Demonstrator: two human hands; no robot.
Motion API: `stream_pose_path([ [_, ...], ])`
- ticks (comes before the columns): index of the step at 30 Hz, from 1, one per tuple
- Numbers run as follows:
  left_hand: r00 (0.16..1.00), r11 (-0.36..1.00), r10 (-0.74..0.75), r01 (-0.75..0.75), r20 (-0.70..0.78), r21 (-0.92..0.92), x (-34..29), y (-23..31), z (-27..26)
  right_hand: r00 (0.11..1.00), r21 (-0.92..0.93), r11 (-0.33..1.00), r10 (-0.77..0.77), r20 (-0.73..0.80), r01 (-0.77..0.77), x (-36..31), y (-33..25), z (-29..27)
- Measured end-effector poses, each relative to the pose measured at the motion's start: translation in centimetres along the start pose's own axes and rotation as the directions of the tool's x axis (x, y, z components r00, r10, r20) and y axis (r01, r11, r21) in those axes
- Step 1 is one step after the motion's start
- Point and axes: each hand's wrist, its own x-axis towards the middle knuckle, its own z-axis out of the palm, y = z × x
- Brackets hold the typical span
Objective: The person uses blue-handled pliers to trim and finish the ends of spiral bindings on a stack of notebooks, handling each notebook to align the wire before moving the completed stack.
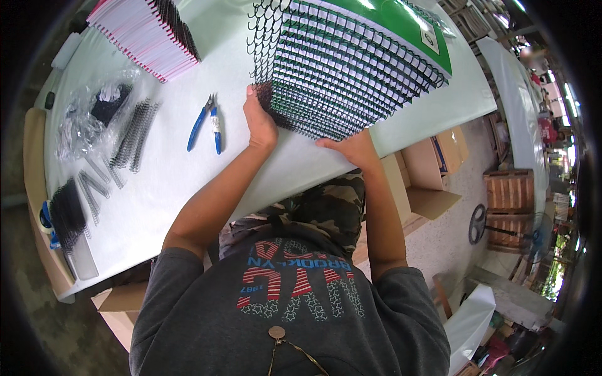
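A tall stack of green-covered spiral notebooks (351, 69) stands at the far middle of the table, its black wire coils facing me. At its lower left corner my left hand (260, 122) presses against the coils with the thumb up. My right hand (354, 149) holds the near right corner, thumb lying along the bottom edge. The stack hides most fingers of both hands. Loose coil ends stick out on the stack's left side. Left of my left hand lie blue-handled pliers (216, 128), jaws pointing away from me.
Another stack of notebooks (141, 41) with red edges stands at the far left. Loose wire coils (135, 135), a clear plastic bag (81, 116) and a bundle of black coils (67, 213) lie on the left. Cardboard boxes (426, 169) sit beyond the table's right edge.
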Motion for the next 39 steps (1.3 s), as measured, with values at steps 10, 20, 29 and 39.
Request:
stream_pose_path([
  [10,0.999,0.995,0.042,-0.042,0.001,0.094,-0.1,0.0,-0.1,0.998,-0.065,0.997,-0.044,0.041,0.047,-0.1,0.4,-0.1],
  [20,1.000,0.991,0.027,-0.027,0.006,0.130,-0.3,0.4,0.0,0.977,0.082,0.977,-0.205,0.065,0.199,0.3,-0.1,-1.2],
  [29,0.998,0.992,0.049,-0.053,0.032,0.117,0.0,-0.3,-0.3,0.999,0.229,0.973,-0.003,-0.044,0.013,0.2,0.0,-1.0],
  [39,1.000,0.996,0.005,-0.006,0.012,0.084,-0.4,0.4,0.2,0.975,0.177,0.976,-0.089,-0.202,0.126,0.4,0.2,-0.1],
])
